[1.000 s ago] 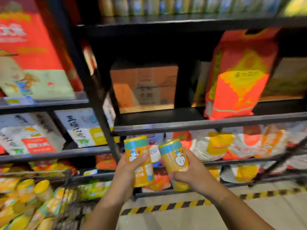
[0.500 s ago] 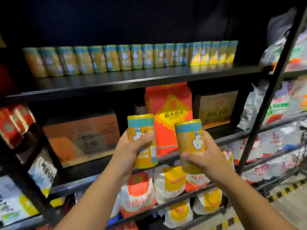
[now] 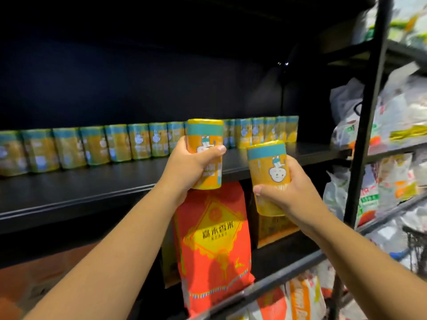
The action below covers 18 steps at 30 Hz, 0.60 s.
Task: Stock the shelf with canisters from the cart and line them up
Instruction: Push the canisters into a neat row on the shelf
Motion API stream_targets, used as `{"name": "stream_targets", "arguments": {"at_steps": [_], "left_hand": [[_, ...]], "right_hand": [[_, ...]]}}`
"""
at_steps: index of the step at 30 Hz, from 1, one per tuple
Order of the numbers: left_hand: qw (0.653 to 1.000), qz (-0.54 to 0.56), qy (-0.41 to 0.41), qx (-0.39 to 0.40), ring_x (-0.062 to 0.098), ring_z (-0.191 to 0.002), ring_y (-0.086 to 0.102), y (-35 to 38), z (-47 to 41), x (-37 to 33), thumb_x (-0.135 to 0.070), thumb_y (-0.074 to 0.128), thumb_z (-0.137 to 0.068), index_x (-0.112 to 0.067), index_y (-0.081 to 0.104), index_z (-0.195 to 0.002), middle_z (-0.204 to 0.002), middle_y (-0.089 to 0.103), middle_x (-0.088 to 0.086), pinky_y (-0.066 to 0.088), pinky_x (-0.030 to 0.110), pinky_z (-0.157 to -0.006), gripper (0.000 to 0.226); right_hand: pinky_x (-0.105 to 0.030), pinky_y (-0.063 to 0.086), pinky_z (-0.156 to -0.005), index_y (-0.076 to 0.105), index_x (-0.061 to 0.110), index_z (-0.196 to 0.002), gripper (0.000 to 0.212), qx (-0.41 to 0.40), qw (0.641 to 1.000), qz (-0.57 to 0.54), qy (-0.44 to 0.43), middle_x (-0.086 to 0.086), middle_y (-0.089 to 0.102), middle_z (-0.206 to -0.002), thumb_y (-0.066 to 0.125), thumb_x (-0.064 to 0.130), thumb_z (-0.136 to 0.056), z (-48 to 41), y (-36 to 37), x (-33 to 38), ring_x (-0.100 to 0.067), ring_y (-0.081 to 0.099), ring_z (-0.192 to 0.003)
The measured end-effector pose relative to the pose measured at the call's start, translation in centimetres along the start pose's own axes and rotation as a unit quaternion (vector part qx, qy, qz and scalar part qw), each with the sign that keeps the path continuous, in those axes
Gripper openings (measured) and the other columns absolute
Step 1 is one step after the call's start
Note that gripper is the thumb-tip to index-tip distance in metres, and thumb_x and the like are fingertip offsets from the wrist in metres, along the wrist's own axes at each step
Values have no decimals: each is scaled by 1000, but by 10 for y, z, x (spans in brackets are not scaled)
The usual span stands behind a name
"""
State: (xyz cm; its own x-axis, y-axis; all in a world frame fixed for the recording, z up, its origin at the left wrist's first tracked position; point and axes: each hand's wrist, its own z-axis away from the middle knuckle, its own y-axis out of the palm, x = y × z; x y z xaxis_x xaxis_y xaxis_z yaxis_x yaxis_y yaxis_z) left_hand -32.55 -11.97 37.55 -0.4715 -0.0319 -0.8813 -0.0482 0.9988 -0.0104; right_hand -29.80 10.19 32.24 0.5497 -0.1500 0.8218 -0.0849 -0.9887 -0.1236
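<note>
My left hand (image 3: 188, 168) grips a yellow canister with a teal band (image 3: 205, 135), held upright in front of the black shelf (image 3: 97, 181). My right hand (image 3: 285, 192) grips a second, like canister (image 3: 266, 162) a little lower and to the right, below the shelf's edge level. A long row of the same canisters (image 3: 115, 146) stands along the back of that shelf, from the far left to behind my hands. The front half of the shelf board is bare.
Under the shelf stands a tall red-orange bag (image 3: 215, 245) beside a cardboard box (image 3: 275, 227). A black upright post (image 3: 367, 125) divides off the right bay, packed with white and coloured bags (image 3: 397, 181). A cart corner (image 3: 416, 248) shows at right.
Both hands have risen with their canisters from the low shelves up to the canister shelf. The view has swung up and the cart at lower left has left the frame.
</note>
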Motion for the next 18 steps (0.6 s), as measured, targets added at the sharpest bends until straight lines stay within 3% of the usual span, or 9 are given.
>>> {"name": "stream_targets", "arguments": {"at_steps": [3, 6, 9, 11, 13, 16, 18], "left_hand": [[999, -37, 10, -28, 16, -88, 75, 0, -41, 6, -39, 89, -66, -20, 61, -115, -101, 76, -1, 62, 43, -76, 59], [998, -53, 7, -35, 16, -84, 75, 0, -75, 14, -32, 91, -70, -19, 67, -106, -96, 77, -1, 63, 44, -77, 46], [996, -82, 1, -37, 15, -84, 75, 3, -98, 25, -35, 94, -63, -21, 70, -101, -95, 78, -2, 62, 43, -80, 48], [991, -130, 7, -38, 14, -86, 75, 2, -106, 32, -45, 96, -52, -23, 70, -101, -94, 77, -6, 61, 45, -83, 60], [985, -168, -6, -30, 14, -86, 74, -1, -111, 39, -48, 96, -52, -26, 69, -103, -94, 77, -8, 61, 46, -83, 62], [975, -219, -26, -34, 14, -88, 74, -8, -115, 46, -64, 92, -40, -30, 66, -107, -97, 76, -10, 61, 45, -82, 79], [967, -251, -26, -35, 13, -89, 73, -10, -118, 47, -73, 87, -31, -31, 66, -109, -98, 75, -10, 61, 44, -82, 91]], "right_hand": [[-34, 61, -72, 54, 26, -126, 74, -10, 1000, 5, -10, 0, 72, -103, 87, 27, -59, -43, 1, -8, -20, 72, -91], [-36, 62, -77, 54, 29, -124, 75, -8, 999, 43, -28, 3, 72, -104, 88, 33, -58, -83, 3, -19, -15, 72, -90], [-14, 51, -77, 53, 35, -126, 79, -18, 990, 127, -51, 4, 61, -114, 89, 46, -56, -116, 7, -31, -8, 62, -99], [-1, 38, -75, 50, 34, -130, 79, -41, 977, 194, -76, 6, 49, -113, 90, 40, -62, -132, 10, -36, -8, 45, -107], [2, 34, -73, 49, 31, -134, 77, -48, 970, 217, -97, 5, 48, -111, 89, 31, -67, -146, 12, -42, -10, 38, -112], [-7, 41, -74, 53, 34, -125, 69, -40, 974, 203, -87, 4, 51, -110, 89, 35, -65, -168, 16, -52, -13, 46, -110], [-25, 52, -80, 56, 36, -116, 65, -28, 978, 191, -76, 6, 60, -108, 90, 42, -60, -183, 17, -57, -13, 57, -106]]}}
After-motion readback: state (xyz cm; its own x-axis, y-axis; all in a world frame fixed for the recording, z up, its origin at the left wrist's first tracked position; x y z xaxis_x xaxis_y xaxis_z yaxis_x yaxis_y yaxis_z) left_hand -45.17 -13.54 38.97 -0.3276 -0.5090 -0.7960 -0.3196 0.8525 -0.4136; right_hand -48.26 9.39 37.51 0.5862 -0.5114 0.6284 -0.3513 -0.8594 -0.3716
